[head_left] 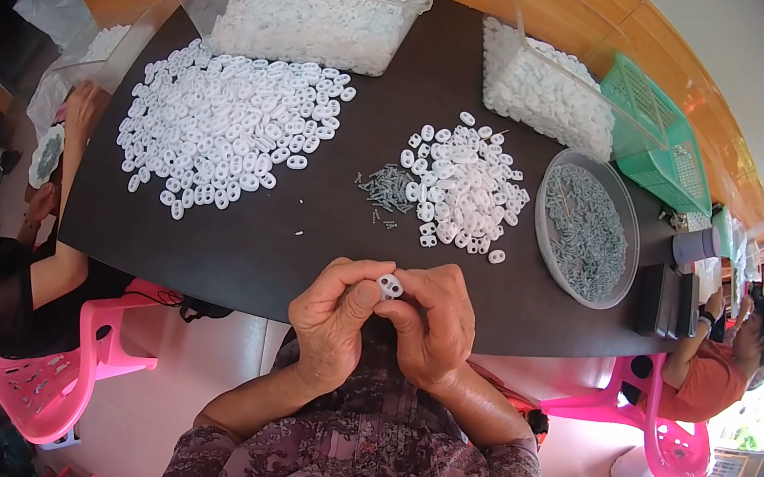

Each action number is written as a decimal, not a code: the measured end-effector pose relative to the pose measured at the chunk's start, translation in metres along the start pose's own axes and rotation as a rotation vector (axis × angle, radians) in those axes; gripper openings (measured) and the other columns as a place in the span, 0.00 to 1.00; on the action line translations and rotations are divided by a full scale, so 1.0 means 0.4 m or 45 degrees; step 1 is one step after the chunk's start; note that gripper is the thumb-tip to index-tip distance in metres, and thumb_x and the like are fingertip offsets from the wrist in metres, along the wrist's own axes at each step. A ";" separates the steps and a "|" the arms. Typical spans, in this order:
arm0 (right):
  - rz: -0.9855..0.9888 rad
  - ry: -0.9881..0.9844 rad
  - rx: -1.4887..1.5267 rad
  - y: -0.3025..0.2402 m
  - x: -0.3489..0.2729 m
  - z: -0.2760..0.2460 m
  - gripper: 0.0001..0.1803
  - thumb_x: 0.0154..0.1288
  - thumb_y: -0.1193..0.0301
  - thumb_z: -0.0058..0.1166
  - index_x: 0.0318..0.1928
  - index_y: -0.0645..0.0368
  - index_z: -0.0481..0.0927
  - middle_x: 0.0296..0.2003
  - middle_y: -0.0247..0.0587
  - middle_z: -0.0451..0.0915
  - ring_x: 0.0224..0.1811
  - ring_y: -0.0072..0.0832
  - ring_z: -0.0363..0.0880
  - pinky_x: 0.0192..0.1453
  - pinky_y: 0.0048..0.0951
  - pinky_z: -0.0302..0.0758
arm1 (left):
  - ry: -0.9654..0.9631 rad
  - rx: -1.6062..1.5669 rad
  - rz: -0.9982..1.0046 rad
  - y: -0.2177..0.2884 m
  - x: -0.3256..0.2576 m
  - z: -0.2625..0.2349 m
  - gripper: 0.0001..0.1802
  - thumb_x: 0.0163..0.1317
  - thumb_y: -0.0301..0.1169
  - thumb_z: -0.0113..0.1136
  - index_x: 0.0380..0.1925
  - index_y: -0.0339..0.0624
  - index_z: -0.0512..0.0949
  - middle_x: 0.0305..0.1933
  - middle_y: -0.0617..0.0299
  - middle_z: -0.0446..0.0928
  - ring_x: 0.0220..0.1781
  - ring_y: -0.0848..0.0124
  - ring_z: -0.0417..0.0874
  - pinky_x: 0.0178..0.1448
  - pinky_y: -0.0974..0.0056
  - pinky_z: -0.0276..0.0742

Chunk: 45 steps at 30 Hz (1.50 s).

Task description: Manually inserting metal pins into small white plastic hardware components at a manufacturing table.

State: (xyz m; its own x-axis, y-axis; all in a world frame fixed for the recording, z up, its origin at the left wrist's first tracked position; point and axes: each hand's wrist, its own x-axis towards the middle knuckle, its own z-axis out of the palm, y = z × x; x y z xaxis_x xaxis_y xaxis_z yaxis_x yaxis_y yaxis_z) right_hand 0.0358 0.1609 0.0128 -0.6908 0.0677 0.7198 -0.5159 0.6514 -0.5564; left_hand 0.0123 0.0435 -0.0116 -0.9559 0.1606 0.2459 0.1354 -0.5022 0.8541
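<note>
Just off the table's near edge, my left hand (pixel 336 316) and my right hand (pixel 431 323) meet, closed around one small white two-hole cord lock (pixel 390 286). Thumbs and fingertips of both hands pinch it from either side. Its oval face with two dark holes points up; the lower part is hidden by my fingers. Beyond my hands lies a pile of white cord-lock pieces (pixel 469 187), with a small heap of grey metal springs (pixel 387 188) at its left. A larger pile of white oval two-hole pieces (pixel 222 121) spreads over the table's left.
A round clear tub (pixel 546 253) of springs stands on the right of the dark table (pixel 362 107). Clear bins (pixel 405 20) of white pieces and a green basket (pixel 683 175) line the back. People sit at both sides, near pink chairs (pixel 92 363).
</note>
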 end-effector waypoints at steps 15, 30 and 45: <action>-0.114 -0.062 -0.063 -0.004 0.009 0.004 0.20 0.53 0.70 0.65 0.45 0.67 0.76 0.34 0.45 0.79 0.32 0.38 0.77 0.34 0.31 0.75 | 0.096 -0.375 -0.176 0.020 -0.017 0.013 0.14 0.65 0.31 0.59 0.45 0.31 0.75 0.39 0.63 0.78 0.39 0.79 0.77 0.46 0.75 0.73; -0.144 -0.001 -0.112 0.006 -0.020 0.020 0.15 0.61 0.68 0.58 0.44 0.66 0.76 0.35 0.45 0.78 0.32 0.38 0.76 0.35 0.34 0.73 | 0.070 -0.186 -0.057 0.003 -0.020 0.006 0.13 0.65 0.34 0.59 0.39 0.33 0.77 0.34 0.65 0.74 0.36 0.79 0.71 0.43 0.75 0.67; -0.005 -0.049 0.061 -0.010 0.008 0.001 0.13 0.56 0.80 0.58 0.43 0.67 0.77 0.34 0.45 0.79 0.31 0.36 0.77 0.37 0.31 0.74 | 0.051 -0.077 -0.058 0.020 -0.033 0.005 0.13 0.68 0.29 0.54 0.48 0.31 0.75 0.38 0.63 0.75 0.34 0.79 0.75 0.40 0.76 0.72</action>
State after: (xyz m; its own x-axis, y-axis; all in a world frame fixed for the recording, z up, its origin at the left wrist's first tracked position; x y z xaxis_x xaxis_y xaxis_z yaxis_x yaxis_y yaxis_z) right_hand 0.0355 0.1580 0.0170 -0.7070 0.0356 0.7063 -0.5419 0.6145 -0.5734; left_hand 0.0266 0.0391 -0.0069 -0.9706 0.1506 0.1876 0.0766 -0.5458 0.8344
